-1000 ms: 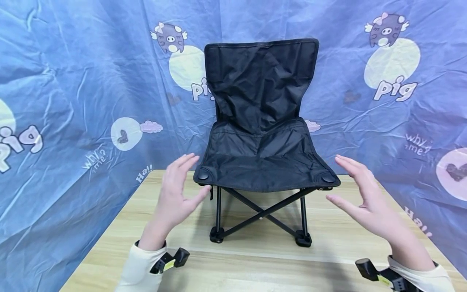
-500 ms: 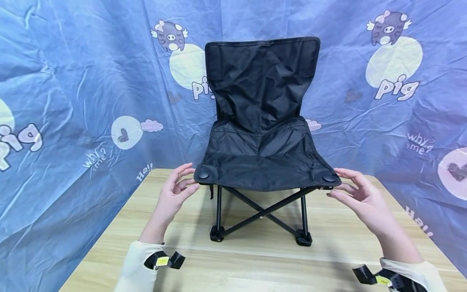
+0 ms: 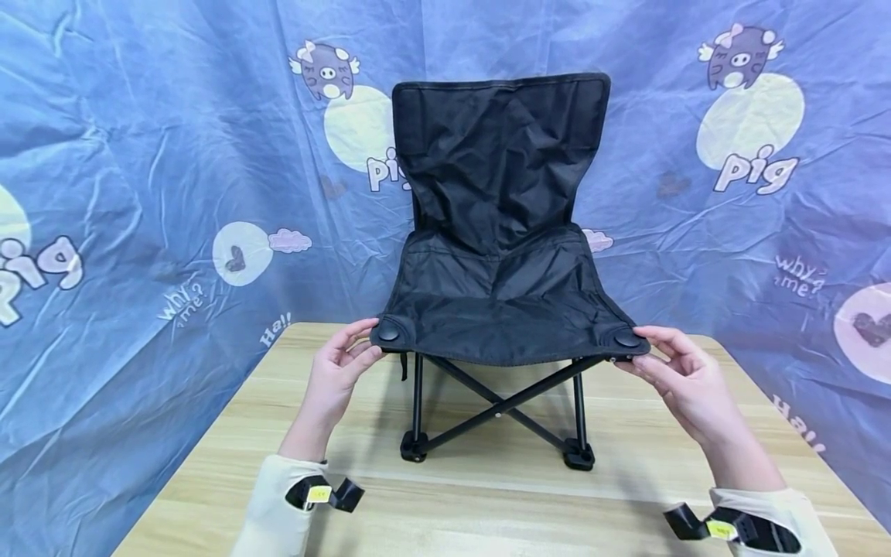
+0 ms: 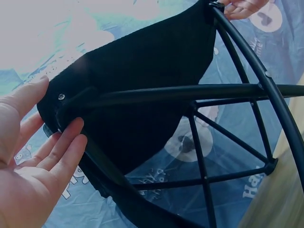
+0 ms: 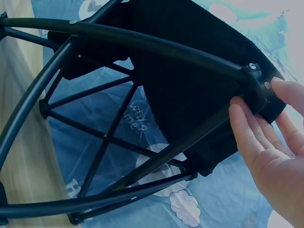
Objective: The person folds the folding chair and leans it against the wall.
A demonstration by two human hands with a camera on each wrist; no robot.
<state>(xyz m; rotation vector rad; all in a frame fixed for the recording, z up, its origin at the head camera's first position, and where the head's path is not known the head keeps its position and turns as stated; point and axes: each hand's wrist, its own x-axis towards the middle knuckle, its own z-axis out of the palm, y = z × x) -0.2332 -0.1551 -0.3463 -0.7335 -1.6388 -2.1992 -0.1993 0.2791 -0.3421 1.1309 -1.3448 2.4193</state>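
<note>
Chair: a small black folding chair of fabric on a tubular frame is stood upright at the middle of the surface, with its seat front turned toward the wearer of the head camera.
Backrest: the creased black fabric backrest is raised behind the seat.
Legs: the black crossed tubes are spread below the seat; the front feet are rested on the surface.
Left hand: the left hand is placed at the left front seat corner; its grip is narrow, with the corner held between thumb and fingers. In the left wrist view, fingertips are seen against the frame end under the fabric.
Right hand: the right hand is placed at the right front seat corner; its grip is likewise narrow, with that corner held between thumb and fingers.
Corner discs: a round black disc is fitted on the left corner, and a matching disc on the right.
Strap: a short black strap is hung below the left corner.
Surface: the chair is carried by a pale wood-grain surface.
Backdrop: the surface is backed by a blue fabric backdrop printed with pigs, hearts and lettering.
Wrists: a black camera is worn at the left cream sleeve, and another camera at the right.
</note>
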